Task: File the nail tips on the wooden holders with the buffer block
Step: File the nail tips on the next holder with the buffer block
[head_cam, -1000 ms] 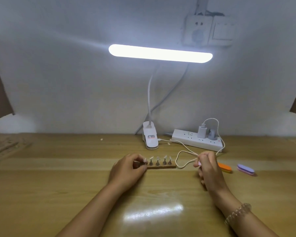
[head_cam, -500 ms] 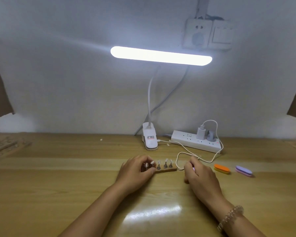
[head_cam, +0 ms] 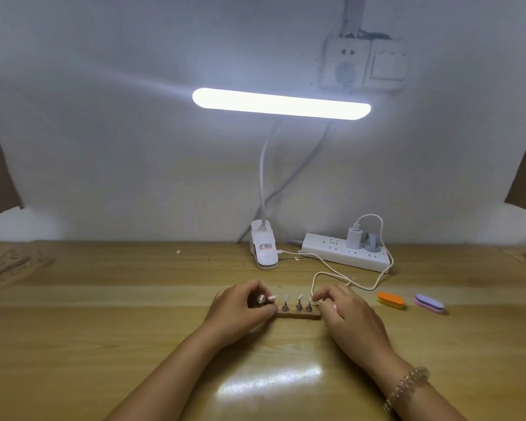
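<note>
- Head view, change: the right hand [head_cam: 349,314] has come in from the white cable [head_cam: 331,273] loop, right of the wooden holder [head_cam: 298,315], to the holder's right end. The left hand [head_cam: 237,311] has stayed at the holder's left end.
- Head view, meaning: the approach looks complete, and filing of the rightmost of the nail tips [head_cam: 299,297] is probably about to begin. Whether any tip is already filed cannot be told.
- Head view, left hand: fingers curled over the holder's left end, thumb against its front edge, steadying it on the table.
- Head view, right hand: palm down, fingers curled. A small pink piece, probably the buffer block [head_cam: 335,307], shows between them. Contact with the tip cannot be made out.
- Head view, other tools: an orange block [head_cam: 390,299] and a purple block [head_cam: 428,302] lie right of the holder, well apart from it and untouched.
</note>
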